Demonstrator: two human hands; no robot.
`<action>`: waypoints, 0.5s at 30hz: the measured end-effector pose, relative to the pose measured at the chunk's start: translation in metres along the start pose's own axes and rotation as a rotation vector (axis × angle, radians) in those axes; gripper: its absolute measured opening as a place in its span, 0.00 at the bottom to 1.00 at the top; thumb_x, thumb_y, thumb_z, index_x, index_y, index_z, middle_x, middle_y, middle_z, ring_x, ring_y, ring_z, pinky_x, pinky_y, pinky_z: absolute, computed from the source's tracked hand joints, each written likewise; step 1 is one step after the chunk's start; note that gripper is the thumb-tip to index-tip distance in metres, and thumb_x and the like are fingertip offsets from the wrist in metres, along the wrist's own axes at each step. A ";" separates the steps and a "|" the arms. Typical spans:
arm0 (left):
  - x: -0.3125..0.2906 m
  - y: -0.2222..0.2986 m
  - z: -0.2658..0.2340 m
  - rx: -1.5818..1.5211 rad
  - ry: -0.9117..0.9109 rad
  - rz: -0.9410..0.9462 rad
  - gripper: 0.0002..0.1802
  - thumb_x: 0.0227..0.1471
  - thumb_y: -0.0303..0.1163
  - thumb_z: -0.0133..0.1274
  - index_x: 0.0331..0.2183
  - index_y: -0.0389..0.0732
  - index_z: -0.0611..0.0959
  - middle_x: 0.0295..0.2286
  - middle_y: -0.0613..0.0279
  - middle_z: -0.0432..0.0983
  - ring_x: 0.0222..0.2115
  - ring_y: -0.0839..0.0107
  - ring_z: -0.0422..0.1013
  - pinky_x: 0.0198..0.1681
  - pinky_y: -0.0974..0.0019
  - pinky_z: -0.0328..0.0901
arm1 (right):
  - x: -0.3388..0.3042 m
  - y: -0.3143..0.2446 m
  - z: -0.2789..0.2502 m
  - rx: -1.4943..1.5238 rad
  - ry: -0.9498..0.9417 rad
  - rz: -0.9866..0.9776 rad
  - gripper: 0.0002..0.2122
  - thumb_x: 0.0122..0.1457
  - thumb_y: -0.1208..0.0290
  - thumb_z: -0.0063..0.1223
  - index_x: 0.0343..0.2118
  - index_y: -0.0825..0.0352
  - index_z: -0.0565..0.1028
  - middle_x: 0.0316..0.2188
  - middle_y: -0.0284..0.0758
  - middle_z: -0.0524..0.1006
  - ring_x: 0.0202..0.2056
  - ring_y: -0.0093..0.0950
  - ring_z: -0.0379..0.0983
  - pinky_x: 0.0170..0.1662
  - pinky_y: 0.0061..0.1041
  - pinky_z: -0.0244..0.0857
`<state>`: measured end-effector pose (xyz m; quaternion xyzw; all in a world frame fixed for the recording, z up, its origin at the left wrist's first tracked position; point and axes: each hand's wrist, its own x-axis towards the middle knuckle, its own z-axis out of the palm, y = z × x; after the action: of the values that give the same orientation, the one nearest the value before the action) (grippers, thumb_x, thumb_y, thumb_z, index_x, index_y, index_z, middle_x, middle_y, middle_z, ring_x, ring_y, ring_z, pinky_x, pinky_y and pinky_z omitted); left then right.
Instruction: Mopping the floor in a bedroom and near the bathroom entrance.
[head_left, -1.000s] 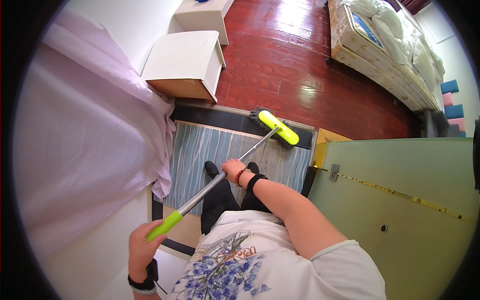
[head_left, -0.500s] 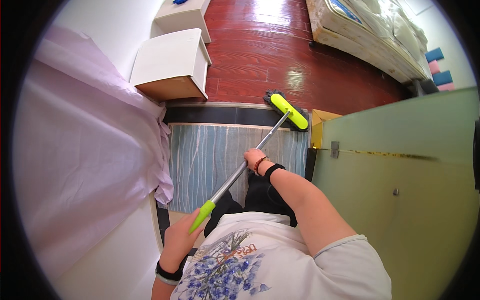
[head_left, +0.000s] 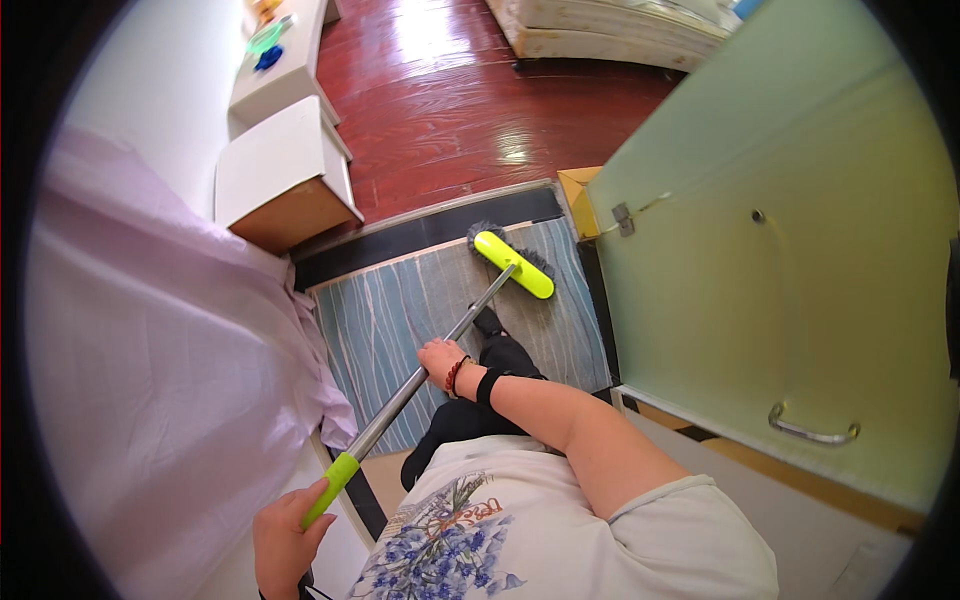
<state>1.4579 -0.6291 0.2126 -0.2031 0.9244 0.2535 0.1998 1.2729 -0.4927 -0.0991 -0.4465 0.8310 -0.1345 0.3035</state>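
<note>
Low down, left hand point(head_left: 285, 530) — right hand point(head_left: 440, 362) midway up broom point(head_left: 512, 263).

Lime-green broom head point(head_left: 513, 264), silver handle point(head_left: 430, 365), blue-grey streaked rug point(head_left: 400, 320), red-brown wooden floor point(head_left: 450, 110), pale green door point(head_left: 790, 260)

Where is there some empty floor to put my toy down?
Free: the red wood floor between the white cabinet and the mattress, and the rug left of the mop handle. Crowded: around the mop head, the feet and the green door.
</note>
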 end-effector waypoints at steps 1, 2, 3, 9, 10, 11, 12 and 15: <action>-0.004 0.008 -0.007 0.014 0.003 0.021 0.23 0.28 0.23 0.57 0.35 0.40 0.75 0.26 0.51 0.72 0.25 0.58 0.69 0.29 0.66 0.62 | -0.003 -0.003 -0.005 0.032 0.042 0.005 0.06 0.44 0.73 0.47 0.27 0.64 0.71 0.31 0.36 0.71 0.39 0.33 0.65 0.39 0.34 0.59; -0.007 0.017 -0.012 0.027 0.039 0.096 0.21 0.28 0.23 0.57 0.34 0.40 0.76 0.27 0.52 0.72 0.24 0.58 0.69 0.28 0.66 0.63 | -0.005 -0.005 -0.008 0.036 0.064 0.019 0.06 0.44 0.73 0.47 0.27 0.64 0.71 0.31 0.36 0.71 0.39 0.33 0.65 0.39 0.34 0.59; -0.007 0.026 -0.015 0.035 0.077 0.177 0.20 0.29 0.22 0.56 0.32 0.40 0.76 0.27 0.53 0.73 0.24 0.58 0.69 0.27 0.66 0.63 | -0.007 -0.004 -0.012 0.068 0.083 0.041 0.08 0.42 0.72 0.50 0.27 0.65 0.71 0.30 0.37 0.70 0.38 0.34 0.64 0.40 0.32 0.59; 0.029 0.084 -0.017 -0.078 0.373 0.475 0.10 0.34 0.21 0.50 0.26 0.35 0.76 0.23 0.53 0.72 0.22 0.59 0.69 0.23 0.68 0.62 | -0.025 0.039 -0.013 0.391 0.504 0.084 0.14 0.39 0.74 0.53 0.33 0.67 0.69 0.33 0.40 0.69 0.40 0.36 0.64 0.44 0.29 0.58; 0.032 0.093 -0.016 -0.075 0.370 0.512 0.10 0.34 0.21 0.50 0.26 0.35 0.76 0.23 0.53 0.72 0.22 0.59 0.69 0.23 0.68 0.62 | -0.034 0.046 -0.016 0.496 0.641 0.056 0.15 0.40 0.75 0.53 0.35 0.67 0.68 0.34 0.40 0.69 0.41 0.37 0.63 0.45 0.28 0.57; 0.035 0.102 -0.014 -0.050 0.353 0.631 0.07 0.35 0.22 0.49 0.25 0.34 0.76 0.22 0.53 0.72 0.21 0.60 0.69 0.23 0.69 0.62 | -0.051 0.057 -0.018 0.545 0.710 0.084 0.17 0.40 0.76 0.52 0.37 0.67 0.68 0.35 0.41 0.69 0.41 0.37 0.63 0.46 0.28 0.57; 0.037 0.113 -0.011 -0.026 0.336 0.749 0.06 0.36 0.22 0.47 0.23 0.34 0.75 0.21 0.52 0.72 0.21 0.60 0.69 0.22 0.69 0.62 | -0.073 0.072 -0.023 0.536 0.742 0.104 0.17 0.40 0.76 0.52 0.37 0.67 0.68 0.35 0.41 0.69 0.41 0.37 0.63 0.46 0.28 0.57; 0.049 0.144 0.002 -0.067 0.365 0.928 0.05 0.36 0.22 0.48 0.23 0.35 0.75 0.20 0.54 0.71 0.21 0.60 0.69 0.23 0.67 0.60 | -0.156 0.118 -0.042 0.489 1.022 0.362 0.16 0.40 0.76 0.51 0.36 0.68 0.69 0.34 0.41 0.70 0.39 0.36 0.66 0.43 0.28 0.59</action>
<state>1.3486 -0.5281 0.2434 0.1822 0.9286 0.3055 -0.1058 1.2338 -0.2994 -0.0646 -0.0935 0.8794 -0.4662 -0.0230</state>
